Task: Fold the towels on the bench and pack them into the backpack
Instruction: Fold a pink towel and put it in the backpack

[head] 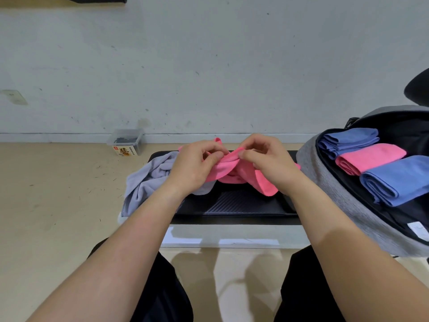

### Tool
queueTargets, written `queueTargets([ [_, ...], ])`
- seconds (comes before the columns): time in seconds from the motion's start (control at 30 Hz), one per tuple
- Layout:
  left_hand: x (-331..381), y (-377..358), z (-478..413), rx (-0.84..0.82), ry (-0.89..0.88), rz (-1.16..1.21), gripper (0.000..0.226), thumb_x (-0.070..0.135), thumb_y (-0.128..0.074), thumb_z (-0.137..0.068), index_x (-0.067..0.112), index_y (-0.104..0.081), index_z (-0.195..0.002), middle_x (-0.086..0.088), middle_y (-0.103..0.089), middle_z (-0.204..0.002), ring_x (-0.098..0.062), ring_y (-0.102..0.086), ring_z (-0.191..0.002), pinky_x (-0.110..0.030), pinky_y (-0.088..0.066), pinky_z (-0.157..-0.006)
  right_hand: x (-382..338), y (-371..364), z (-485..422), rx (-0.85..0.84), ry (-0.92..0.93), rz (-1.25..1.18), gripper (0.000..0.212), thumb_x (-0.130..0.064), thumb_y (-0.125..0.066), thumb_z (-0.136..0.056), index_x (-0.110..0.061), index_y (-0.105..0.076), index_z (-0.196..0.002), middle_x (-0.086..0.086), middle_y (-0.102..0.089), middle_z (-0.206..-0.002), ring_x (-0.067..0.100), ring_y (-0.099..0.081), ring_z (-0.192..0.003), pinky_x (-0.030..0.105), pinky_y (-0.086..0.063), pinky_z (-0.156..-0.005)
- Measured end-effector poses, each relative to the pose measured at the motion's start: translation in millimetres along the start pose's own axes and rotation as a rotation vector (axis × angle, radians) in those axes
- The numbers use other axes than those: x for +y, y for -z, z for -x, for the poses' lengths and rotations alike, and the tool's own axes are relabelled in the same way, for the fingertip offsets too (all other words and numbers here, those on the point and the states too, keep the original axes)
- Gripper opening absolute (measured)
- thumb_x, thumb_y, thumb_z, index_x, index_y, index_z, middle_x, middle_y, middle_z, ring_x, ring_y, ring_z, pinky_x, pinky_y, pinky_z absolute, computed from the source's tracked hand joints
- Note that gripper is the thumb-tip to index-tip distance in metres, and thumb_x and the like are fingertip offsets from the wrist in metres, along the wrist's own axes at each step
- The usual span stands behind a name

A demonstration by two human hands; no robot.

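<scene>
1. The pink towel [234,169] is bunched and twisted, and it is held just above the black desk [239,203], near the middle of the desk top. One loose end hangs down to the right and touches the desk.
2. The left hand [197,163] holds the left part of this towel. Its fingers [214,156] are closed together on a fold of the pink cloth, with the thumb pressing from the front.
3. The right hand [267,159] holds the right part. Its fingers [247,154] are also pinched on the cloth, close to the left hand, so the two grips nearly meet at the top edge of the towel.
4. A grey towel [148,180] lies crumpled on the left end of the desk, just beside the pink one and partly under the left wrist. One corner of it hangs over the desk edge.
5. The grey backpack [336,182] lies open at the right end of the desk, with a dark inside.
6. Inside the backpack three folded towels lie side by side: a blue towel [350,140] at the far side, a folded pink towel [371,158] in the middle, and a second blue towel [399,180] nearest.
7. On the floor [46,205] behind the desk, against the wall [209,66], a small clear plastic box [126,141] stands with dark pieces in it.
</scene>
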State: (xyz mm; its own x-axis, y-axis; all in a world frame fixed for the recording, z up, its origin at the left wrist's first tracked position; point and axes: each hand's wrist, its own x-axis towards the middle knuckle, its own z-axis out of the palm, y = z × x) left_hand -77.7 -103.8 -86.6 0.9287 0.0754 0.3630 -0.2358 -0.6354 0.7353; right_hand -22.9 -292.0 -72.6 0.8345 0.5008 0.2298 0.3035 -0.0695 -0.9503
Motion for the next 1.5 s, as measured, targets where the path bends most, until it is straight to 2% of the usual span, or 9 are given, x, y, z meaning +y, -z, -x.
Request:
queueTargets([
  [0.13, 2.2, -2.0, -2.4, 0.006, -0.005, -0.112, 0.016, 0.023, -0.068, -0.090, 0.032, -0.077, -0.100, 0.007, -0.064, -0.086, -0.001, -0.055, -0.074, -0.023, -0.042, -0.071, -17.6, 10.2, -8.0, 0.052, 0.047, 0.033, 0.018, 0.006, -0.060, -0.087, -0.009, -0.066, -0.080, -0.007, -0.065, -0.069, 0.001, -0.058, -0.066, 0.011, -0.042, -0.061],
  [0.33, 14.6, -9.8, -7.6, 0.026, -0.046, -0.189, 0.009, 0.032, -0.067, -0.084, 0.029, -0.068, -0.075, 0.009, -0.060, -0.079, -0.008, -0.055, -0.074, -0.032, -0.046, -0.072, -29.3, 33.0, -16.7, -0.010, 0.024, 0.081, 0.015, 0.001, -0.059, -0.090, -0.011, -0.066, -0.085, 0.004, -0.066, -0.080, 0.016, -0.060, -0.079, 0.035, -0.049, -0.072],
  [0.47, 24.0, -6.6, -11.0, 0.157, -0.124, -0.225, 0.012, 0.032, -0.054, -0.095, 0.023, -0.059, -0.089, 0.009, -0.064, -0.085, -0.015, -0.056, -0.082, -0.037, -0.045, -0.074, -41.2, 42.7, -25.4, 0.035, 0.014, 0.091, 0.020, -0.001, -0.055, -0.096, -0.018, -0.062, -0.086, -0.005, -0.064, -0.077, 0.006, -0.058, -0.072, 0.020, -0.049, -0.065],
  [0.57, 36.6, -3.8, -11.5, 0.240, -0.204, -0.252, 0.012, 0.029, -0.054, -0.098, 0.018, -0.059, -0.096, 0.005, -0.065, -0.088, -0.020, -0.058, -0.084, -0.037, -0.044, -0.075, -48.4, 47.4, -35.5, 0.060, 0.035, 0.145, 0.020, -0.004, -0.055, -0.097, -0.020, -0.061, -0.087, -0.004, -0.063, -0.079, 0.010, -0.056, -0.075, 0.027, -0.049, -0.072],
  [0.87, 19.2, 1.5, -14.3, 0.081, 0.090, 0.072, 0.010, 0.023, -0.069, -0.089, 0.028, -0.077, -0.093, 0.011, -0.074, -0.081, -0.002, -0.065, -0.069, -0.021, -0.047, -0.070, -67.8, 39.8, -50.8, 0.047, 0.088, 0.263, 0.020, -0.002, -0.056, -0.092, -0.019, -0.063, -0.084, -0.006, -0.061, -0.079, 0.007, -0.055, -0.074, 0.029, -0.044, -0.076],
  [0.97, 13.7, 11.9, -11.9, 0.087, 0.096, 0.060, 0.009, 0.025, -0.068, -0.089, 0.029, -0.076, -0.092, 0.010, -0.074, -0.080, -0.003, -0.066, -0.072, -0.026, -0.051, -0.071, -72.2, 42.0, -48.9, 0.035, 0.108, 0.314, 0.020, -0.002, -0.057, -0.092, -0.019, -0.064, -0.084, -0.006, -0.061, -0.077, 0.007, -0.053, -0.070, 0.027, -0.043, -0.072],
  [1.17, 27.3, 33.2, -7.5, 0.466, 0.080, -0.028, 0.011, 0.034, -0.064, -0.090, 0.033, -0.073, -0.087, 0.015, -0.072, -0.072, -0.001, -0.067, -0.071, -0.034, -0.055, -0.071, -79.2, 42.8, -45.1, 0.017, 0.168, 0.435, 0.019, -0.002, -0.057, -0.091, -0.019, -0.063, -0.085, -0.005, -0.061, -0.078, 0.009, -0.054, -0.070, 0.033, -0.047, -0.075],
  [1.37, 24.9, 17.8, -7.2, 0.174, 0.101, -0.036, 0.002, 0.032, -0.075, -0.082, 0.030, -0.075, -0.082, 0.012, -0.071, -0.070, -0.006, -0.066, -0.068, -0.034, -0.055, -0.070, -85.6, 40.0, -50.9, 0.159, 0.206, 0.470, 0.016, -0.005, -0.055, -0.091, -0.020, -0.060, -0.087, -0.009, -0.058, -0.080, 0.006, -0.051, -0.069, 0.028, -0.044, -0.074],
  [1.5, 16.5, 11.6, -9.8, 0.043, 0.109, -0.085, 0.013, 0.028, -0.075, -0.082, 0.033, -0.068, -0.072, 0.013, -0.067, -0.064, -0.004, -0.062, -0.065, -0.028, -0.046, -0.065, -89.8, 42.2, -53.4, 0.220, 0.220, 0.452, 0.013, -0.008, -0.053, -0.091, -0.020, -0.058, -0.087, -0.002, -0.059, -0.084, 0.011, -0.050, -0.071, 0.029, -0.043, -0.073],
])
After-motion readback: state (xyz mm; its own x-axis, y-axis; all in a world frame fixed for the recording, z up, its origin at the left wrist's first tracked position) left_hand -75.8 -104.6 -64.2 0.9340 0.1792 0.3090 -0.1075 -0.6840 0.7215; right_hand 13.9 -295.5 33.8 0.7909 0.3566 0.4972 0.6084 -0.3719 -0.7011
